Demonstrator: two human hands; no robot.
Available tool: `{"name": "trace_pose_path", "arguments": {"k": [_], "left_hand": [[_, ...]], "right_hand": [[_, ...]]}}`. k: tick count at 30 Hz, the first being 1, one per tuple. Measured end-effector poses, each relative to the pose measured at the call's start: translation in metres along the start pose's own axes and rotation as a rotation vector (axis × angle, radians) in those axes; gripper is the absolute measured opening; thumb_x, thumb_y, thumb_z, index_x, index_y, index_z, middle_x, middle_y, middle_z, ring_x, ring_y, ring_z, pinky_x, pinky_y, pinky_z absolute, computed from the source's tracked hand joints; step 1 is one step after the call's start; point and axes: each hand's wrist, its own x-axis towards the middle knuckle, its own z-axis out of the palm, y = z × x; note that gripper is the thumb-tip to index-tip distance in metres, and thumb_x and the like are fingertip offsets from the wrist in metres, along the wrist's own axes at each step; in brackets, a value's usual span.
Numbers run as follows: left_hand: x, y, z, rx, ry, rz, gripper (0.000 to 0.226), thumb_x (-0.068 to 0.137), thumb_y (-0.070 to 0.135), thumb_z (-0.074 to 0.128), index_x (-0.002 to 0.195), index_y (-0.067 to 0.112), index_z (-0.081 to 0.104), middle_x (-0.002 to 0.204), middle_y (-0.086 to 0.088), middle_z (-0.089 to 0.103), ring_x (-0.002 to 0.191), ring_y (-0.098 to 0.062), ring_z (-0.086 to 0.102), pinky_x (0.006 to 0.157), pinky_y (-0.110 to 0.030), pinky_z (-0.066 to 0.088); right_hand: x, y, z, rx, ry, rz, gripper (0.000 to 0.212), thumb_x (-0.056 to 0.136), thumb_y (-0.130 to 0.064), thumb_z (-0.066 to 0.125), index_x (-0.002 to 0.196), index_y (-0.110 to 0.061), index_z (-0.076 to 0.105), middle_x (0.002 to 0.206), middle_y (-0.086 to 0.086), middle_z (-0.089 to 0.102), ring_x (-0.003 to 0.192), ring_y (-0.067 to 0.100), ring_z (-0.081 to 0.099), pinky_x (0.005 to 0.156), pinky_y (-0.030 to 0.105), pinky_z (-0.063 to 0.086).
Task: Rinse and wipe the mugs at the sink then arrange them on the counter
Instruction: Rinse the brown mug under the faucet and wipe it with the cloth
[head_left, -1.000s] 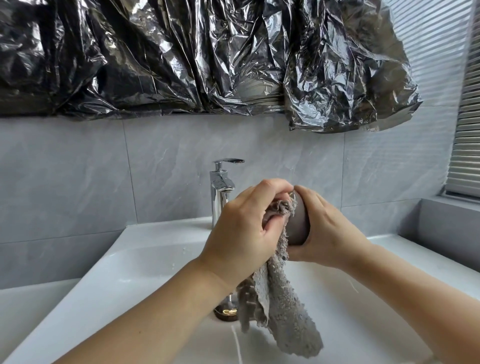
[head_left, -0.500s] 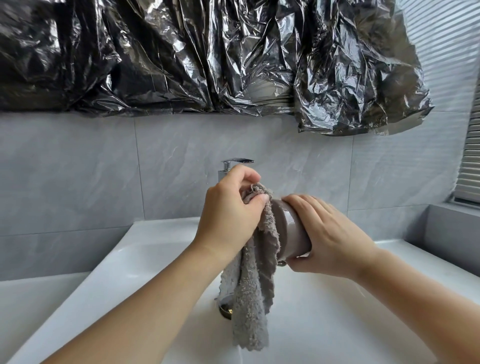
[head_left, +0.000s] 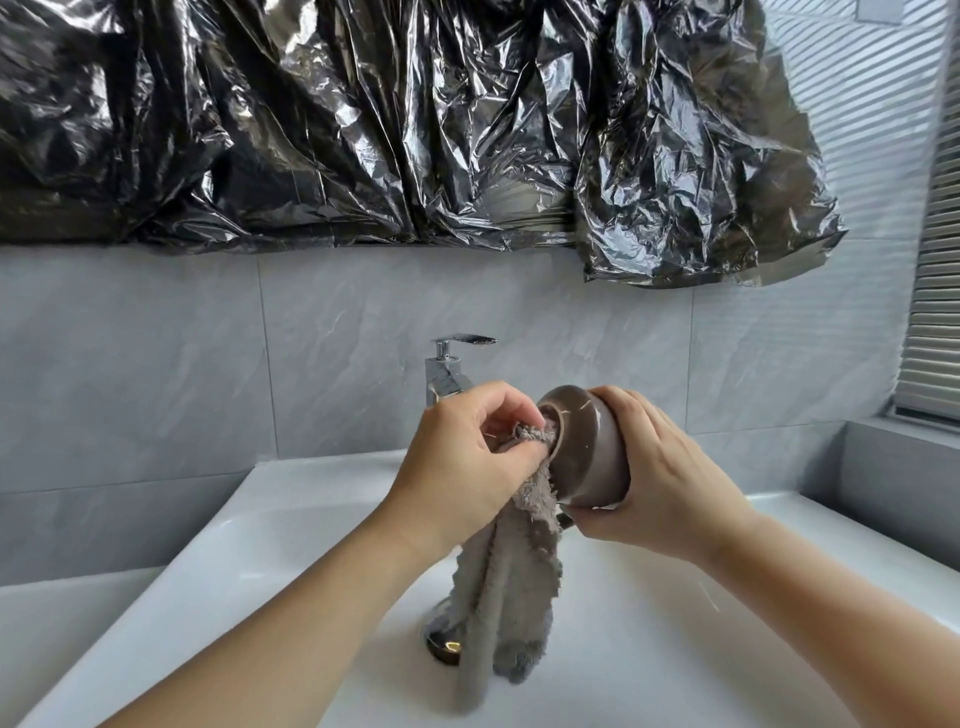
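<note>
Tipped further since a moment ago, the brown mug lies on its side above the sink, base pointing left. Right hand grips it; left hand pinches the grey cloth against that base.

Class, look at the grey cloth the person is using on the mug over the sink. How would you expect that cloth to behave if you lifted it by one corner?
The cloth would probably hang limp: below the left hand it droops in loose folds. Its fuzzy pile suggests an easy, non-slippery grip. It may be damp and somewhat heavy, though wetness cannot be seen.
</note>
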Motion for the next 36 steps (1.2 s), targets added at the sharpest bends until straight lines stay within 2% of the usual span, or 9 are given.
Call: {"name": "trace_pose_path", "arguments": {"k": [4,8,13,16,20,25,29,32,36], "left_hand": [[0.001,0.000,-0.001,-0.045,0.057,0.043,0.019,0.076,0.006,0.075,0.079,0.023,0.066,0.070,-0.007,0.065,0.063,-0.026,0.057,0.061,-0.030,0.047],[0.000,-0.003,-0.001,0.180,0.132,0.036,0.019,0.079,0.005,0.072,0.077,0.022,0.064,0.061,0.007,0.060,0.053,-0.011,0.052,0.055,-0.017,0.042],[0.005,-0.013,-0.004,0.278,0.011,-0.112,0.019,0.076,0.009,0.071,0.072,0.024,0.060,0.065,0.008,0.062,0.058,-0.016,0.053,0.058,-0.028,0.046],[0.004,-0.013,-0.008,0.111,-0.081,-0.245,0.021,0.075,0.004,0.071,0.070,0.021,0.060,0.066,0.006,0.059,0.060,-0.015,0.050,0.058,-0.029,0.042],[0.005,0.014,-0.022,-0.071,-0.008,-0.341,0.023,0.077,-0.003,0.074,0.071,0.015,0.061,0.070,-0.007,0.055,0.062,-0.019,0.047,0.057,-0.029,0.037],[0.012,0.099,-0.051,-0.194,0.167,-0.263,0.024,0.079,-0.004,0.072,0.074,0.016,0.061,0.071,-0.002,0.057,0.061,-0.012,0.052,0.053,-0.020,0.043],[0.006,0.164,-0.082,-0.179,0.225,-0.230,0.021,0.079,-0.001,0.073,0.076,0.016,0.061,0.076,-0.004,0.059,0.070,-0.017,0.056,0.060,-0.026,0.047],[-0.019,0.193,-0.096,-0.122,0.238,-0.237,0.019,0.077,0.003,0.076,0.076,0.017,0.063,0.079,-0.005,0.061,0.076,-0.021,0.057,0.071,-0.036,0.049],[-0.078,0.200,-0.098,-0.042,0.229,-0.308,0.020,0.076,0.004,0.076,0.074,0.018,0.062,0.075,-0.002,0.059,0.071,-0.018,0.054,0.067,-0.033,0.045]], "right_hand": [[0.000,-0.003,0.001,0.052,-0.031,-0.008,0.098,0.050,-0.043,0.083,0.134,-0.011,0.044,0.124,0.003,0.059,0.113,0.012,0.049,0.098,-0.002,0.021],[-0.001,-0.004,0.000,-0.001,-0.076,-0.046,0.095,0.051,-0.044,0.080,0.134,-0.014,0.045,0.120,0.001,0.058,0.108,0.018,0.055,0.093,0.013,0.035],[-0.001,-0.003,0.001,-0.087,-0.098,-0.083,0.093,0.054,-0.049,0.072,0.135,-0.010,0.046,0.123,0.003,0.059,0.111,0.024,0.058,0.096,0.030,0.047],[-0.001,-0.006,0.000,-0.053,-0.070,-0.018,0.095,0.053,-0.043,0.080,0.135,-0.009,0.047,0.123,0.003,0.059,0.111,0.024,0.057,0.095,0.021,0.040],[0.002,-0.026,-0.012,0.074,-0.029,0.104,0.097,0.053,-0.036,0.088,0.136,-0.010,0.046,0.125,0.002,0.058,0.116,0.020,0.054,0.093,0.013,0.032],[0.026,-0.065,-0.073,0.347,0.104,0.295,0.085,0.056,-0.036,0.094,0.127,-0.023,0.049,0.119,-0.008,0.058,0.108,0.009,0.053,0.088,0.018,0.041],[0.034,-0.107,-0.132,0.546,0.131,0.489,0.068,0.060,-0.039,0.088,0.116,-0.031,0.050,0.104,-0.017,0.059,0.091,0.002,0.057,0.067,0.005,0.044],[0.019,-0.134,-0.167,0.705,0.091,0.616,0.072,0.049,-0.052,0.086,0.109,-0.028,0.054,0.105,-0.007,0.065,0.093,0.011,0.067,0.079,0.036,0.060],[-0.022,-0.168,-0.198,0.907,0.007,0.740,0.075,0.051,-0.047,0.086,0.113,-0.021,0.054,0.110,0.006,0.069,0.098,0.023,0.070,0.091,0.044,0.058]]}}
